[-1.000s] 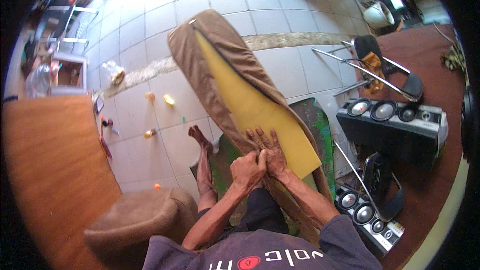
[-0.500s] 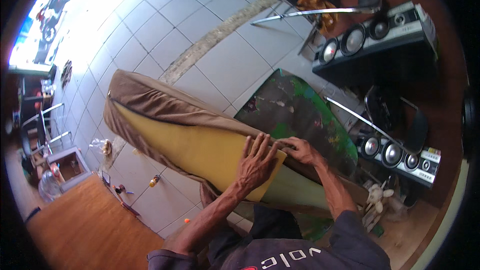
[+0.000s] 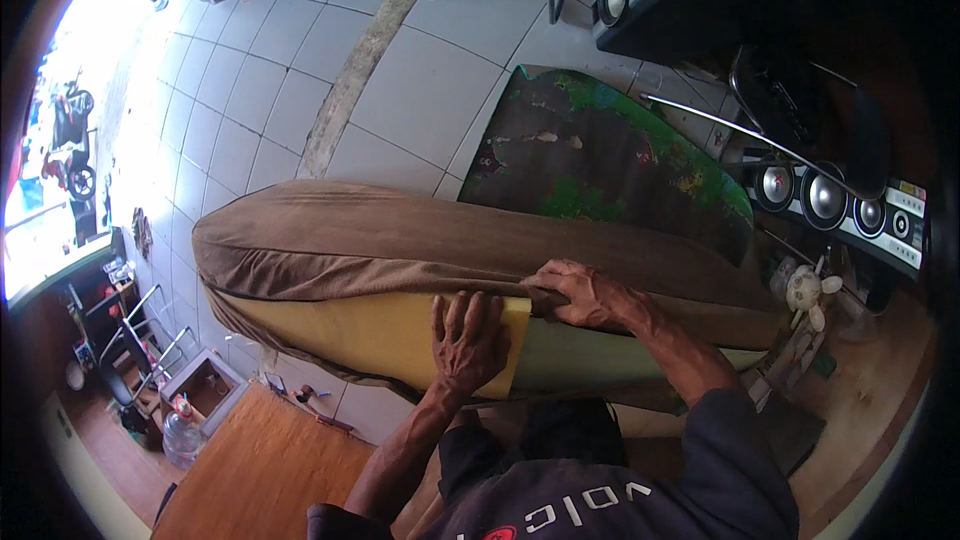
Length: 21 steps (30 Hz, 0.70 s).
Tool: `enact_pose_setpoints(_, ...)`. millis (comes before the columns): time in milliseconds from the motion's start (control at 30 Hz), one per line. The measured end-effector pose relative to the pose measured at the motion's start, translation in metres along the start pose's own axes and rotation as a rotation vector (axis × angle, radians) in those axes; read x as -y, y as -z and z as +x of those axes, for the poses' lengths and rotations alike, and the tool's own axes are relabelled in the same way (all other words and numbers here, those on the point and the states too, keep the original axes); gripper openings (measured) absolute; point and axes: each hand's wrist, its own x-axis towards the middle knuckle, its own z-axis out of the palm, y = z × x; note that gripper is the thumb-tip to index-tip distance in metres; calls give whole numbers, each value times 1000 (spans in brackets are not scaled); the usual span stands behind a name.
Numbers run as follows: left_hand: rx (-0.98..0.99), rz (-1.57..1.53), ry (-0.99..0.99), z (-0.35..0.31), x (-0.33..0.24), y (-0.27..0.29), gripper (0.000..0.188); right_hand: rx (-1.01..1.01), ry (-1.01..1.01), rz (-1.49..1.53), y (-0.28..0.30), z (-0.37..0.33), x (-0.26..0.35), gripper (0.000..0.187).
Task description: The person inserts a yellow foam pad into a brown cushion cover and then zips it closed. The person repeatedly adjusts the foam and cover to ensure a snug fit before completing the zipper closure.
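Across my lap lies a long cushion with a brown fabric cover, gaping along its near side. Yellow foam fills the left and middle of the gap, and pale green foam shows to the right of it. My left hand rests on the yellow foam close to its right end, fingers extended and slightly apart. Just right of it, my right hand has its fingers curled on the cover's edge, where the two foams meet; its fingertips are partly hidden in the cloth.
Beyond the cushion, a worn green and dark panel lies on the tiled floor. Speaker units and a white toy stand at right. A wooden board is at lower left, near a water jug.
The cushion has turned to lie more level across the view, and more of the brown cover's top shows. Both hands stay at the foam junction. The view itself has shifted.
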Motion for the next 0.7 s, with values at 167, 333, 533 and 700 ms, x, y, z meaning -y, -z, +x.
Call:
enact_pose_setpoints(167,74,-63,13,-1,0,3,48,-291,-182,3,5,3,-16,11)
enact_pose_setpoints(333,67,14,5,11,-3,4,49,-425,-232,-24,-2,7,-11,11)
enact_pose_setpoints(533,-4,-4,-4,51,1,1,45,-497,-263,-76,-15,12,-16,12)
enact_pose_setpoints(700,-34,-11,-11,76,6,-9,36,-685,-208,-291,-10,18,5,23)
